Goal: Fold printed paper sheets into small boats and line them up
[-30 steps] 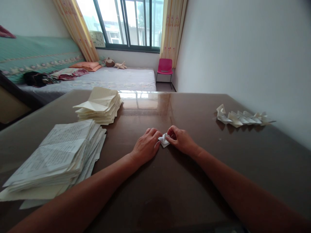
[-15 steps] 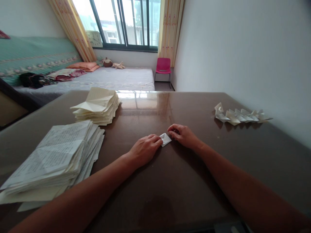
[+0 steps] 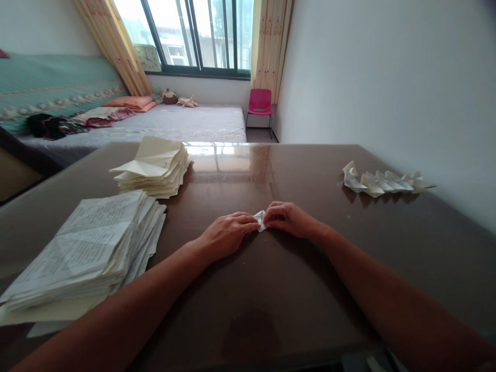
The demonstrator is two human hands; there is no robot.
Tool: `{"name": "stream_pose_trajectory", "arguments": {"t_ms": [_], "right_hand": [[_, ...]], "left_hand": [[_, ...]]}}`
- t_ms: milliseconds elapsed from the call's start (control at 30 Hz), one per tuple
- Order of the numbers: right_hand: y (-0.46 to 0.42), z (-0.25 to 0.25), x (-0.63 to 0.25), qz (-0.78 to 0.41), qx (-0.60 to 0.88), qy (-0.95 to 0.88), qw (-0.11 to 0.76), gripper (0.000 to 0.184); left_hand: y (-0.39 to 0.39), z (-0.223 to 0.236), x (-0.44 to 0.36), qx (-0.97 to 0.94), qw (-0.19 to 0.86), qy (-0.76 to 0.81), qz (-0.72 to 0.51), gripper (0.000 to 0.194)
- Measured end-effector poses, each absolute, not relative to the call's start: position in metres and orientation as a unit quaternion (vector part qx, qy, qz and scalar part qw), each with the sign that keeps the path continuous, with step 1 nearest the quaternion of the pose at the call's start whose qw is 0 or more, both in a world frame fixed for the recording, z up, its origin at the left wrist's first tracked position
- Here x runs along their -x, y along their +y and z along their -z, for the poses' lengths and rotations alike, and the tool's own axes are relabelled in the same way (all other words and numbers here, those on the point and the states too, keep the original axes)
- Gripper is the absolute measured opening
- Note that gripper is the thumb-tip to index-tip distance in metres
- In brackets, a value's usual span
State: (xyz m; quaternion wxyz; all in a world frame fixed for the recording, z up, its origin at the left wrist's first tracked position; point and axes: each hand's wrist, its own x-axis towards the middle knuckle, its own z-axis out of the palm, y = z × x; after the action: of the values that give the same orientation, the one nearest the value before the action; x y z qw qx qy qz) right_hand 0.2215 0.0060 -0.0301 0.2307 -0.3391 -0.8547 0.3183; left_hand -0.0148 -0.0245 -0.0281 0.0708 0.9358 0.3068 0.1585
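Observation:
A small folded piece of white paper (image 3: 261,219) lies on the glossy brown table (image 3: 248,294), between my two hands. My left hand (image 3: 228,232) is closed on its left side, fingertips pressed at the edge. From the right, my right hand (image 3: 289,219) pinches the paper's other side with thumb and fingers. The fingers cover much of the paper, so its full shape is hidden.
Left of my hands lies a stack of printed sheets (image 3: 89,243), with a stack of cream paper (image 3: 155,168) behind it. Several folded paper pieces (image 3: 387,183) stand in a row at the right. A bed (image 3: 201,121) and a pink chair (image 3: 260,102) are beyond the table.
My right hand has come down and left onto the folded paper, where before it was just off its right corner. My left hand stays on the other side.

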Motion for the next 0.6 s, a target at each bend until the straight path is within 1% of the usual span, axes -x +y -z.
{"name": "stream_pose_trajectory", "arguments": {"t_ms": [333,467,600], "right_hand": [[0.0094,0.0247,-0.2296,-0.275,0.235,-0.914,0.182,0.019],[0.0088,0.0234,-0.2310,-0.279,0.254,-0.908,0.181,0.023],[0.0084,0.0239,-0.2310,-0.259,0.245,-0.917,0.180,0.032]], "left_hand": [[-0.0242,0.0216,0.0159,-0.962,-0.006,0.263,-0.070,0.038],[-0.0228,0.0209,0.0167,-0.968,0.004,0.242,-0.071,0.037],[-0.0227,0.0238,0.0186,-0.956,0.038,0.270,-0.109,0.037]]}}
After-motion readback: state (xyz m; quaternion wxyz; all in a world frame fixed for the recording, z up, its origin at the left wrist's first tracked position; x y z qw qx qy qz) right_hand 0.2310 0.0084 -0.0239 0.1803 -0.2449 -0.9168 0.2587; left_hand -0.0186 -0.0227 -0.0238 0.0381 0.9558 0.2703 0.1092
